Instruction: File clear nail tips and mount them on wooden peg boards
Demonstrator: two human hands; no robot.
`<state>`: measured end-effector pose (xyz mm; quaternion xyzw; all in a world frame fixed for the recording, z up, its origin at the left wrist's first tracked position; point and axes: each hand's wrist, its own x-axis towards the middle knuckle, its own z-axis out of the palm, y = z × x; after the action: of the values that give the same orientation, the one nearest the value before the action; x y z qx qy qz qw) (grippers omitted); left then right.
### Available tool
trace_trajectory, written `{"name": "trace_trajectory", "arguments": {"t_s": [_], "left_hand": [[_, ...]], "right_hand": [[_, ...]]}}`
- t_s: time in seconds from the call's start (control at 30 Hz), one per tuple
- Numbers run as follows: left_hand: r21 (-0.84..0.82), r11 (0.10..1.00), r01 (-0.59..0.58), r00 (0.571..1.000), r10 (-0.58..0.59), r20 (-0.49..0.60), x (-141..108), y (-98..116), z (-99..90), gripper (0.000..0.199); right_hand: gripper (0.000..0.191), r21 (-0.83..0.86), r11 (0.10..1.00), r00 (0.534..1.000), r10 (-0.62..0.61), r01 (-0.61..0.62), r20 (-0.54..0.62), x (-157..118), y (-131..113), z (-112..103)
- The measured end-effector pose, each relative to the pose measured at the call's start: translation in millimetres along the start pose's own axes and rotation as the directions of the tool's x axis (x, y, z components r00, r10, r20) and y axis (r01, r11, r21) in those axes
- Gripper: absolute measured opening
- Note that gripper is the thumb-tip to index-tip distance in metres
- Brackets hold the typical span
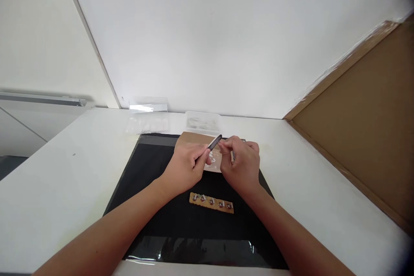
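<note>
My left hand (187,165) is closed round a slim dark tool (215,142), whose tip points up and to the right. Beside that tip, the thumb and fingers of my right hand (241,161) are pinched together; anything between them is too small to make out. Under both hands lies a brown sheet (187,139) with small white pieces (212,159) on a clear part. Nearer to me, a tan strip (211,202) bearing several small round metallic parts with white tabs rests on the black mat (155,215).
A clear plastic case (147,120) stands at the back left of the white table (80,159). Right of it is a shallow clear box (203,121) with thin items inside. A white wall rises behind, and a brown cardboard panel (365,125) leans at the right.
</note>
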<state>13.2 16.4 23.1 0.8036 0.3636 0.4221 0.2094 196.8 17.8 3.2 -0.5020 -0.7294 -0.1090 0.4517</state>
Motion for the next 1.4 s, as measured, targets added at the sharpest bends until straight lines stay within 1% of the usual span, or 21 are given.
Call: {"name": "trace_trajectory", "arguments": {"t_s": [0.07, 0.13, 0.23, 0.27, 0.33, 0.37, 0.47, 0.53, 0.57, 0.6, 0.63, 0.7, 0.77, 0.8, 0.93, 1.03, 1.17, 1.27, 1.3, 1.37, 1.4], "left_hand": [[0.001, 1.000, 0.004, 1.000, -0.004, 0.002, 0.1, 2.2, 0.3, 0.032], [0.000, 1.000, 0.013, 1.000, -0.013, 0.011, 0.0, 4.6, 1.0, 0.032], [0.000, 1.000, 0.022, 1.000, -0.022, -0.001, -0.2, 6.7, 2.3, 0.032], [-0.001, 1.000, 0.024, 1.000, -0.024, -0.003, -0.3, 6.8, 2.6, 0.032], [-0.012, 0.999, 0.029, 1.000, -0.029, 0.006, -0.3, 6.4, 2.7, 0.032], [-0.020, 0.999, 0.031, 0.999, -0.031, 0.011, -0.3, 6.1, 2.5, 0.032], [-0.024, 0.999, 0.043, 0.999, -0.043, -0.008, -0.2, 6.3, 2.0, 0.032], [-0.030, 0.998, 0.051, 0.999, -0.051, -0.006, -0.2, 7.3, 1.8, 0.032], [-0.034, 0.998, 0.051, 0.999, -0.051, -0.001, -0.3, 7.7, 1.8, 0.033], [-0.036, 0.998, 0.049, 0.999, -0.049, 0.003, -0.3, 8.1, 1.9, 0.033], [-0.033, 0.998, 0.045, 0.999, -0.044, 0.002, -0.4, 8.2, 2.1, 0.032], [-0.013, 0.999, 0.037, 0.999, -0.037, -0.008, -0.3, 7.8, 2.5, 0.032], [0.006, 1.000, 0.027, 1.000, -0.027, -0.006, -0.1, 7.0, 2.8, 0.032], [0.012, 1.000, 0.019, 1.000, -0.019, -0.002, 0.0, 6.6, 2.9, 0.032], [0.035, 0.999, -0.011, 1.000, 0.012, -0.024, -0.1, 6.6, 3.3, 0.032], [0.033, 0.999, -0.008, 1.000, 0.009, -0.027, -0.5, 8.1, 4.0, 0.032], [-0.006, 1.000, 0.018, 1.000, -0.018, -0.021, -0.5, 9.6, 3.7, 0.033], [-0.015, 0.999, 0.036, 0.999, -0.036, 0.002, -0.7, 9.1, 2.8, 0.033], [-0.016, 0.999, 0.034, 0.999, -0.034, 0.002, -1.0, 8.9, 2.6, 0.032], [-0.013, 1.000, 0.015, 1.000, -0.015, -0.005, -1.7, 8.6, 2.7, 0.031], [-0.009, 1.000, 0.004, 1.000, -0.004, -0.010, -2.1, 8.5, 2.9, 0.031]], "right_hand": [[0.018, 0.050, 0.999, 0.998, -0.025, 0.023, 0.055, 1.1, 0.1, -0.6], [0.018, 0.067, 0.997, 0.997, -0.039, 0.034, 0.069, 1.9, 0.6, -1.4], [0.018, 0.018, 0.999, 0.999, 0.044, -0.043, -0.010, 2.0, 1.4, -2.4], [0.018, 0.046, 0.998, 0.999, 0.041, -0.042, 0.021, 1.7, 1.2, -2.6], [0.021, 0.110, 0.994, 0.992, -0.012, -0.002, 0.123, 0.8, 0.4, -2.8], [0.021, 0.105, 0.994, 0.991, -0.004, -0.010, 0.132, 0.5, -0.2, -2.8], [0.019, 0.051, 0.997, 0.999, 0.051, -0.051, 0.006, 0.4, -0.9, -2.9], [0.019, 0.091, 0.996, 0.997, -0.009, 0.002, 0.077, 0.9, -0.6, -3.0], [0.019, 0.099, 0.995, 0.996, -0.025, 0.016, 0.091, 1.2, -0.3, -3.1], [0.019, 0.094, 0.995, 0.995, -0.028, 0.019, 0.093, 1.5, -0.1, -3.1], [0.019, 0.054, 0.998, 0.999, 0.012, -0.015, 0.048, 1.6, 0.1, -3.0], [0.019, 0.025, 0.998, 0.999, 0.049, -0.050, 0.022, 1.6, -0.2, -2.6], [0.019, 0.064, 0.998, 0.995, -0.008, 0.002, 0.095, 1.2, -1.3, -2.0], [0.019, 0.077, 0.997, 0.994, -0.024, 0.016, 0.106, 1.0, -2.0, -1.6], [0.017, 0.058, 0.997, 0.999, 0.046, -0.047, 0.014, 1.9, -3.7, -1.2], [0.018, 0.102, 0.995, 0.998, -0.002, -0.005, 0.069, 3.4, -3.7, -1.9], [0.016, 0.055, 0.994, 0.995, 0.096, -0.096, 0.011, 4.6, -4.6, -3.0], [0.020, 0.090, 0.996, 0.994, 0.008, -0.018, 0.110, 4.7, -4.8, -3.6], [0.020, 0.082, 0.997, 0.994, 0.004, -0.013, 0.108, 4.9, -4.3, -3.9], [0.020, 0.029, 0.997, 0.997, 0.066, -0.067, 0.035, 5.5, -2.4, -4.8], [0.020, 0.029, 0.997, 0.997, 0.077, -0.078, 0.024, 5.7, -1.4, -5.4]]}}
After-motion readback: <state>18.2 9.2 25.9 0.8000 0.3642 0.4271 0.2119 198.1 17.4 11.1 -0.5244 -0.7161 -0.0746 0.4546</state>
